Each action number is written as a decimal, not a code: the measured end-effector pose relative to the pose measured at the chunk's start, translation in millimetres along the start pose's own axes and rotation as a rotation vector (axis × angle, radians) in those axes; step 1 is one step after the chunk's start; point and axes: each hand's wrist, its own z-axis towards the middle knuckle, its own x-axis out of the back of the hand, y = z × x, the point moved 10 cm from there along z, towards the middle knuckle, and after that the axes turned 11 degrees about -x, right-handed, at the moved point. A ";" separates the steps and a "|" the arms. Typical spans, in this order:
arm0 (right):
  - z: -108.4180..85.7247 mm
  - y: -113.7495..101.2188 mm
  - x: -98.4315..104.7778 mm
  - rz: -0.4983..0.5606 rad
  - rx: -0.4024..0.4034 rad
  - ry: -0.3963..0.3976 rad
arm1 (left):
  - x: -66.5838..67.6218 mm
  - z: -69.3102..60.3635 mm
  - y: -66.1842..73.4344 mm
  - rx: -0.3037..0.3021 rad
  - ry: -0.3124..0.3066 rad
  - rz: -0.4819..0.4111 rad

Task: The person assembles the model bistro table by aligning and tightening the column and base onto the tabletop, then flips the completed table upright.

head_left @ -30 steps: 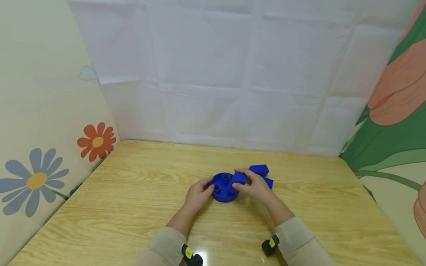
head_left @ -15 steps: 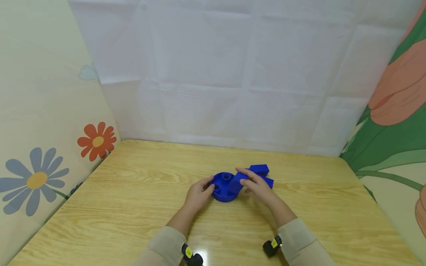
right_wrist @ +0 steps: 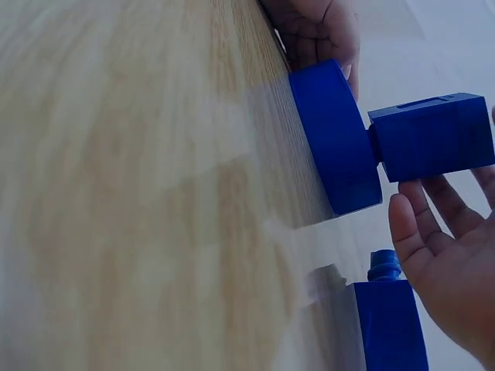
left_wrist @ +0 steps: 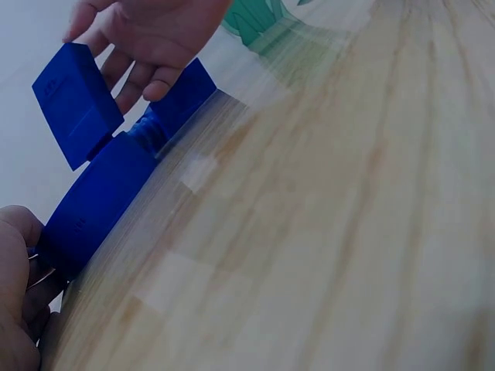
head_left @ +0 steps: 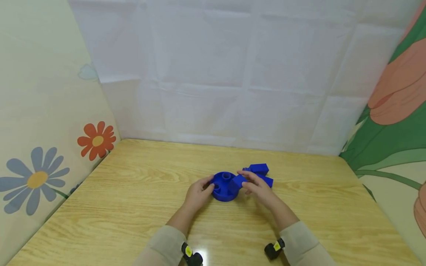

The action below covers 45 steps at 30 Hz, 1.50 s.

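Observation:
My left hand (head_left: 198,194) grips the left rim of a round blue base (head_left: 222,194) with hollow posts inside, flat on the table. A blue block (head_left: 238,181) stands on the base's right side, joined by a narrow neck seen in the right wrist view. My right hand (head_left: 259,186) is beside this block, its fingers loosely spread and fingertips at the block's edges. Behind the right hand lie a blue block with a threaded stub (head_left: 259,169) and another blue block (head_left: 265,180). The right wrist view shows one threaded block (right_wrist: 390,317) below the hand.
The wood-grain table (head_left: 139,184) runs back to a white cloth (head_left: 199,74). Flower-printed walls stand left (head_left: 36,111) and right (head_left: 392,122). Dark camera mounts sit at both wrists.
The right hand has loosened its pinch on the upright block and shifted slightly right. The block has turned on the base. The left hand and base have stayed in place.

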 end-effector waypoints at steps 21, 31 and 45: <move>-4.1 -4.9 -0.8 -0.049 0.056 0.047 | 1.0 -0.6 -3.0 0.027 0.005 -0.017; 4.8 -10.9 -16.1 -0.092 0.009 0.064 | 2.0 -1.0 0.3 0.006 0.016 -0.028; 12.5 -11.1 -10.2 -0.037 0.003 0.170 | 1.5 -0.6 2.9 0.002 0.006 -0.026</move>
